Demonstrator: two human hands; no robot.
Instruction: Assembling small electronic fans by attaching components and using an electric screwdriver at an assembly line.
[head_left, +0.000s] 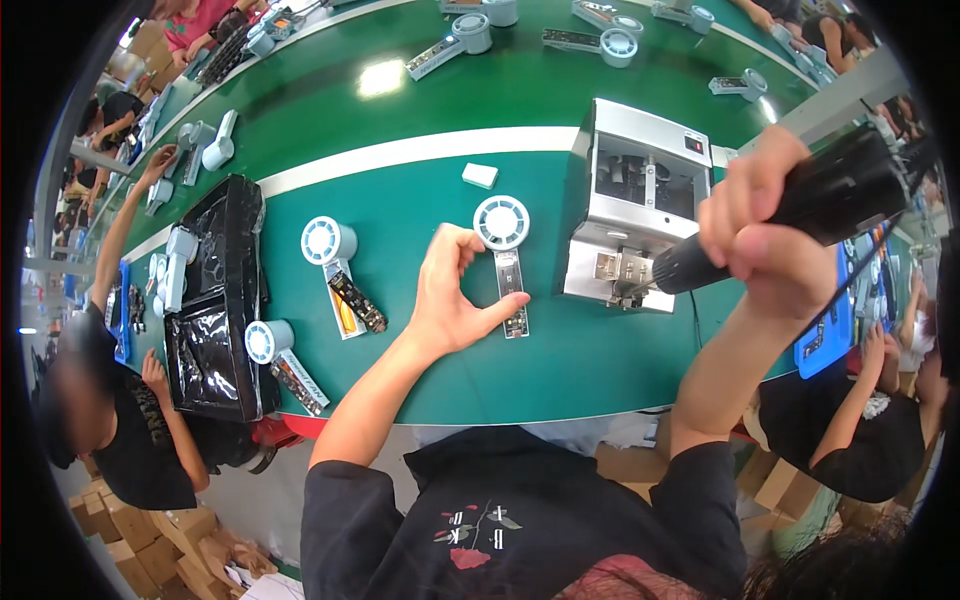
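My left hand (452,298) grips a light-blue handheld fan (502,222) lying on the green bench, with the thumb on the lower handle and the fingers curled at its left side. The handle is open, and a circuit board (515,322) shows inside. Closed around a black electric screwdriver (835,185), my right hand (765,215) tilts it down to the left. Its tip meets the front plate of a silver screw-feeder machine (640,185); whether it holds a screw is too small to tell.
Two more fans (328,242) (270,342) with exposed boards lie on my left beside a black tray (215,300). A small white block (480,175) sits behind my fan. Further fans (472,33) rest on the green conveyor (320,110). Co-workers sit on both sides.
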